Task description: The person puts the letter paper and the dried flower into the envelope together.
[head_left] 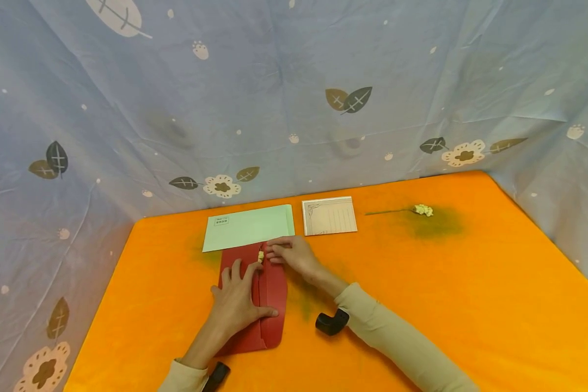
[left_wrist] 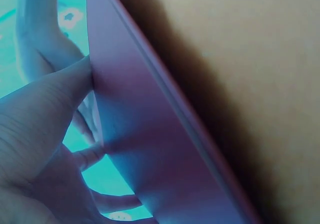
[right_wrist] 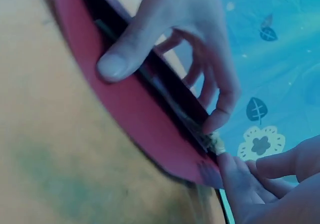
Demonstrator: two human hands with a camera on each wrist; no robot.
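A red envelope [head_left: 245, 340] lies on the orange cloth with its flap unfolded to the right. My left hand [head_left: 237, 305] spreads across it, thumb on the flap and fingertips on the body. Along the slit of the envelope runs a small dried flower [head_left: 261, 256], its pale yellow head near the upper end. In the right wrist view, the stem lies inside the opening and my left index fingertip is close by the flower head [right_wrist: 217, 143]. My right hand [head_left: 296, 257] reaches over the envelope's upper end, its extended fingertips right beside the flower head.
A pale green envelope [head_left: 250, 228] lies just beyond the red one. To its right is a lined card [head_left: 330, 216], and farther right a second dried flower [head_left: 423, 210] with a long stem. Patterned curtain [head_left: 294, 109] stands behind the orange table [head_left: 421, 272].
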